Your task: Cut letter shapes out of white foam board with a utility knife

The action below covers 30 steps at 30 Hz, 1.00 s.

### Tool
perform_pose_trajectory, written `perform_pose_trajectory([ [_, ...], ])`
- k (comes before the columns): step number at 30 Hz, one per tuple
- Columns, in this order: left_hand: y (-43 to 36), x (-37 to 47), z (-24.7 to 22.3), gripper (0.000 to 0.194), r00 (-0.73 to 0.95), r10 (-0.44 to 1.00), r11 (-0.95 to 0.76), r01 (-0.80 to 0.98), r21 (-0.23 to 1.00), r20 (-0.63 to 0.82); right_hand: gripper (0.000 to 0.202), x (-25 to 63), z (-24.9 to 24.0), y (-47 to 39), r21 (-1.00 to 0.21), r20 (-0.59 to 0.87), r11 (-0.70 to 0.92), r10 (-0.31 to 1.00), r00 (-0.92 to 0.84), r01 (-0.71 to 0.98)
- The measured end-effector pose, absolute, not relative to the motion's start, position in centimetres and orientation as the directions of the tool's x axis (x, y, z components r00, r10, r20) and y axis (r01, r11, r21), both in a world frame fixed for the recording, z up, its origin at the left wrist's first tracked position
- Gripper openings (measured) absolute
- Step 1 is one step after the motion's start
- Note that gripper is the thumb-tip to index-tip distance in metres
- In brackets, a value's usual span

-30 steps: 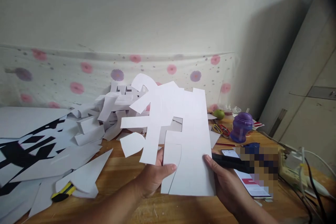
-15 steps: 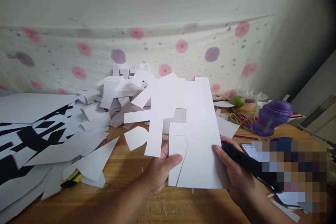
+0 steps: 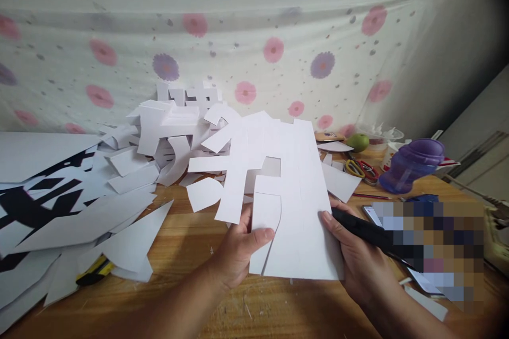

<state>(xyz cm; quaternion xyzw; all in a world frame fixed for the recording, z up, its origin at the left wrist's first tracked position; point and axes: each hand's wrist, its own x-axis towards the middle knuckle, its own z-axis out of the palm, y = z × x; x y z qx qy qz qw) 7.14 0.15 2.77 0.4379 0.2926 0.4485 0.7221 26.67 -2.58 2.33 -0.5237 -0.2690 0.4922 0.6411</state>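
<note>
Both hands hold up a white cut-out board (image 3: pixel 300 212), stiff and sheet-like, with a small rectangular opening and a curved slit at its lower left. My left hand (image 3: pixel 234 257) grips the lower left edge, thumb on the front face and fingers behind. On the lower right edge, my right hand (image 3: pixel 358 259) is closed with its thumb along the border. A long black handle-like tool (image 3: pixel 369 230) lies in the same right hand, pointing out to the right; its working end cannot be made out. A loose white offcut (image 3: pixel 204 193) shows beside the board's left arm.
Heaped white paper cut-outs (image 3: pixel 159 127) stand at the back left. Black-and-white sheets (image 3: pixel 43 201) and a yellow-black utility knife (image 3: pixel 95 270) lie at left. At right are scissors (image 3: pixel 368 170), a purple cup (image 3: pixel 411 167), a green fruit (image 3: pixel 358 142) and a phone (image 3: pixel 369 214).
The camera view has shifted slightly, so the background sits a little differently. The board stays in both hands at nearly the same place, and the grips look the same.
</note>
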Motion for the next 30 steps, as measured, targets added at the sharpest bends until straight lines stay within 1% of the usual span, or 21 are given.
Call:
perform_pose_trajectory([
  [3, 0.1, 7.0, 3.1, 0.057, 0.547, 0.837, 0.271, -0.402, 0.874, -0.008, 0.041, 26.8, 2.3, -2.7, -0.910, -0.219, -0.050, 0.901, 0.375, -0.412],
  [5, 0.1, 6.9, 3.2, 0.056, 0.587, 0.810, 0.278, -0.406, 0.871, 0.015, 0.043, 26.9, 2.3, -2.8, -0.891, -0.239, -0.056, 0.902, 0.360, -0.451],
  [9, 0.0, 6.7, 3.0, 0.046, 0.567, 0.822, 0.233, -0.402, 0.885, 0.041, 0.044, 27.1, 2.3, -3.1, -0.894, -0.208, -0.048, 0.925, 0.317, -0.446],
  [12, -0.1, 6.7, 2.7, 0.044, 0.555, 0.830, 0.194, -0.389, 0.900, 0.061, 0.043, 27.0, 2.6, -3.5, -0.902, -0.179, -0.010, 0.919, 0.352, -0.432],
  [15, -0.3, 6.7, 2.6, 0.049, 0.559, 0.826, 0.179, -0.381, 0.907, 0.072, 0.048, 26.8, 2.9, -3.8, -0.880, -0.202, 0.006, 0.900, 0.386, -0.475],
  [19, -0.6, 6.8, 2.8, 0.052, 0.542, 0.839, 0.180, -0.360, 0.915, 0.048, 0.051, 26.7, 3.1, -4.0, -0.856, -0.233, -0.010, 0.900, 0.368, -0.518],
  [21, -0.6, 6.8, 2.8, 0.049, 0.526, 0.848, 0.151, -0.349, 0.925, 0.060, 0.051, 26.7, 3.1, -4.1, -0.850, -0.245, -0.023, 0.901, 0.357, -0.526],
  [24, -0.5, 6.8, 2.8, 0.035, 0.511, 0.852, 0.082, -0.338, 0.938, 0.110, 0.052, 26.7, 3.3, -4.2, -0.837, -0.262, -0.037, 0.903, 0.341, -0.546],
  [26, -0.3, 6.6, 2.6, 0.029, 0.514, 0.847, 0.053, -0.335, 0.941, 0.135, 0.053, 26.7, 3.4, -4.2, -0.828, -0.274, -0.036, 0.897, 0.347, -0.560],
  [30, 0.0, 6.0, 1.7, 0.036, 0.554, 0.817, 0.018, -0.301, 0.953, 0.159, 0.052, 26.6, 3.3, -4.4, -0.833, -0.294, -0.057, 0.889, 0.351, -0.551],
])
